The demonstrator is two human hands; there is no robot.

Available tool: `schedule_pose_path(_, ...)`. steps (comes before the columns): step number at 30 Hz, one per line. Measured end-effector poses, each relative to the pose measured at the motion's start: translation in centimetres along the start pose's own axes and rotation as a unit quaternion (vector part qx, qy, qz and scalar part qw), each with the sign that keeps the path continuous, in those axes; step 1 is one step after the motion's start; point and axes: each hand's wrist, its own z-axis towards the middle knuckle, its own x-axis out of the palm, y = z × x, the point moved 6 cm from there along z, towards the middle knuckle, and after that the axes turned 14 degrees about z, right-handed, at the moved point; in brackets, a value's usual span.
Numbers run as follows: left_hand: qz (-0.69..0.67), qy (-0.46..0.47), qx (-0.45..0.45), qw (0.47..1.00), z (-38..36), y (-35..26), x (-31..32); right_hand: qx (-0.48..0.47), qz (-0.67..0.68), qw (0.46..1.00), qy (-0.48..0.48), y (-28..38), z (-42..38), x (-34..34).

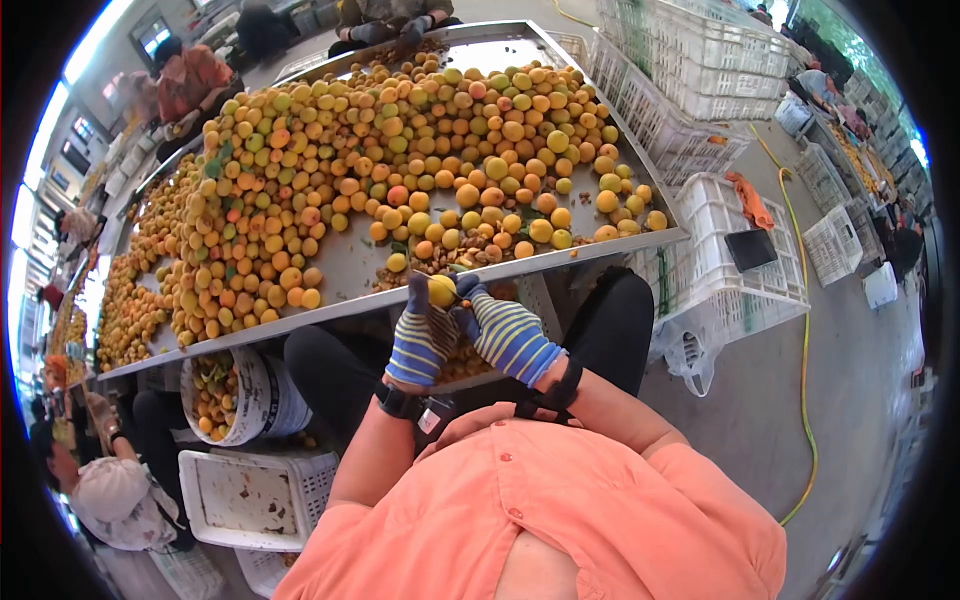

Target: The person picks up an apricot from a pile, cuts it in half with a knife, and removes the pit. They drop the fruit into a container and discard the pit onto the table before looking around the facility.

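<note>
Both hands wear striped blue and yellow knit gloves and meet at the near edge of a metal table (350,303). My left hand (420,338) is closed round a yellow-green fruit (441,291). Against the fruit's right side, my right hand (505,332) has its fingers pinched together; what they hold, if anything, is too small to make out. Just beyond the hands, brown pits or scraps (470,250) lie on the tabletop beside a wide heap of orange and yellow fruit (290,180).
A white bucket of fruit (260,400) and a white basin (245,500) are at the lower left. Stacked crates (690,60), another crate (735,230) and a yellow hose (806,380) are on the right. Other people sit round the table's left and far sides.
</note>
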Motion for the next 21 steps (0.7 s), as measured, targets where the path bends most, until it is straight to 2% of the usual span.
schedule_pose_path(4, 0.133, -0.080, 0.007, 0.988, -1.2, -0.7, 0.6, 0.016, -0.039, 0.998, 0.035, -0.7, 0.1, 1.3)
schedule_pose_path(7, 0.248, -0.123, 0.047, 0.960, -1.4, -1.9, 0.6, -0.038, -0.005, 0.999, 0.002, -1.3, 0.4, 1.8)
schedule_pose_path(8, 0.270, -0.121, 0.053, 0.954, -1.4, -2.1, 1.1, -0.021, 0.045, 0.999, -0.011, -1.7, 0.2, 1.8)
schedule_pose_path(11, 0.332, -0.061, 0.118, 0.934, 0.0, -1.7, -0.7, -0.135, 0.152, 0.979, -0.030, -3.8, -0.1, 4.1)
schedule_pose_path(12, 0.328, -0.051, 0.112, 0.937, 0.0, -1.6, -0.6, -0.123, 0.215, 0.968, -0.040, -4.5, -0.2, 4.8)
schedule_pose_path(14, 0.338, -0.042, 0.095, 0.935, 0.0, -1.6, -0.8, 0.057, 0.376, 0.924, 0.040, -2.1, -0.7, 3.4)
schedule_pose_path(16, 0.327, -0.020, 0.087, 0.941, 0.1, -1.7, -0.8, 0.205, 0.511, 0.829, 0.096, -1.9, -1.5, 3.7)
schedule_pose_path(18, 0.291, 0.012, 0.090, 0.952, 0.1, -1.7, -0.7, 0.316, 0.620, 0.706, 0.132, -2.8, -2.3, 4.8)
schedule_pose_path(21, 0.278, 0.013, 0.091, 0.956, 0.8, -1.5, -0.8, 0.164, 0.514, 0.838, 0.082, -2.8, -1.2, 4.0)
